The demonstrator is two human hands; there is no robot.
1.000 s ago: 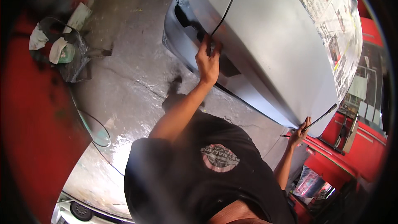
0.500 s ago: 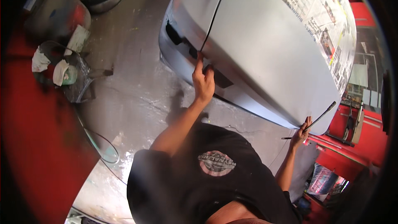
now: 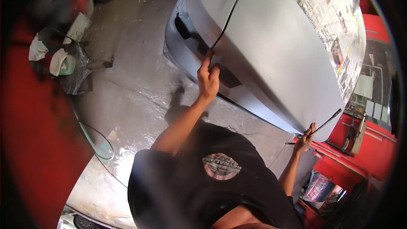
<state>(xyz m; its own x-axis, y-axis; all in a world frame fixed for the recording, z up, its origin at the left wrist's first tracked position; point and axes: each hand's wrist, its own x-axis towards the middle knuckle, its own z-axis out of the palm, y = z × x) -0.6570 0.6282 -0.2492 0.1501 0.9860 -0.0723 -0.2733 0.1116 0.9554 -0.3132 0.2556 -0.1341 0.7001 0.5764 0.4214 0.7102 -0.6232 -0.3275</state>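
In front of me is a grey car body section (image 3: 271,55) with a dark seam and black recesses along its near edge. My left hand (image 3: 208,78) is at that near edge, its index finger stretched up to the lower end of the seam. I see no object in it, though some of its fingers are folded out of sight. Farther right, at the body's right corner, my right hand (image 3: 303,141) grips a long thin black rod (image 3: 325,121). The rod slants up to the right across the grey surface, and its short end pokes out left of the hand.
Newspaper sheets (image 3: 333,21) cover the body's upper right side. At left stand a clear plastic-wrapped item (image 3: 78,74) and a red panel (image 3: 38,144), with a thin hose (image 3: 111,148) on the floor. A red shelf with tools (image 3: 354,138) is at right.
My view has shifted a little, so the car body and the floor items sit slightly differently. Both hands keep their places on the body, and the rod stays in my right hand.
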